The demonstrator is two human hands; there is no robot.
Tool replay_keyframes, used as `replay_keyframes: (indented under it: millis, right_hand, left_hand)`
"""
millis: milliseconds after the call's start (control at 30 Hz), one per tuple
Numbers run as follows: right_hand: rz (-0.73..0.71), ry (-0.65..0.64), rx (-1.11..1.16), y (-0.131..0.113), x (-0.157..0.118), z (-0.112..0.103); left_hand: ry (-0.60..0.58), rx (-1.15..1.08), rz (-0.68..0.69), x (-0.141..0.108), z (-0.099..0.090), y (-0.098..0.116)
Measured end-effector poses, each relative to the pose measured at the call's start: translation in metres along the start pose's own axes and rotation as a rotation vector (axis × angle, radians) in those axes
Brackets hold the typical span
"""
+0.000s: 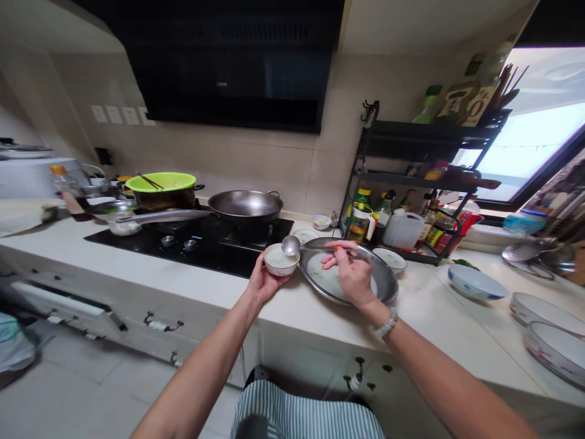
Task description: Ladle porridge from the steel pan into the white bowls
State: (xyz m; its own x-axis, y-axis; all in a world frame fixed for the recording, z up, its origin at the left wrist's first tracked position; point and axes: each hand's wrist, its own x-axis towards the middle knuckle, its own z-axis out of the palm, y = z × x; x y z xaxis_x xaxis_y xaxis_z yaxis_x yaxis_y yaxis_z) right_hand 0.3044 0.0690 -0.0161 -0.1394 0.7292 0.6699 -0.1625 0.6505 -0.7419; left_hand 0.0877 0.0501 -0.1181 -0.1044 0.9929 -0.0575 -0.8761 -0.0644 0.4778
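My left hand [265, 280] is closed around the side of a small white bowl [282, 269], which holds a pale whitish liquid with green bits. In my right hand [354, 273] is the handle of a metal ladle [291, 246], whose head tilts over the bowl's rim. Beneath my right hand sits a wide steel basin [386, 286] with more of the whitish liquid in it. A second small bowl [305, 235] stands just behind the held one, partly hidden. To the right of the basin is another white bowl [390, 258].
A wok [247, 206] rests on the black gas hob [205, 244]; behind left stands a pot with a lime-green basin [161, 181]. A black rack [434, 180] of bottles is at back right. Several bowls, including a blue-patterned one [475, 283], stand on the right counter.
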Motion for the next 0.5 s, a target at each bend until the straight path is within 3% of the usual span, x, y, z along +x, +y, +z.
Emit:
replay_keyframes:
  millis: [100, 200, 333, 500]
  right_hand:
    - [0.219, 0.257, 0.174, 0.009, 0.009, -0.011]
    - [0.309, 0.384, 0.261, 0.015, 0.014, -0.033]
    - [0.286, 0.416, 0.165, 0.017, 0.005, -0.067]
    - [0.254, 0.303, -0.108, 0.014, -0.019, -0.094]
  left_hand:
    - [0.002, 0.004, 0.000, 0.000, 0.000, 0.000]
    - [-0.005, 0.008, 0.011, 0.000, 0.000, 0.000]
    - [-0.007, -0.003, 0.014, -0.001, 0.000, 0.000]
    - [-0.002, 0.011, 0.020, -0.001, 0.000, 0.000]
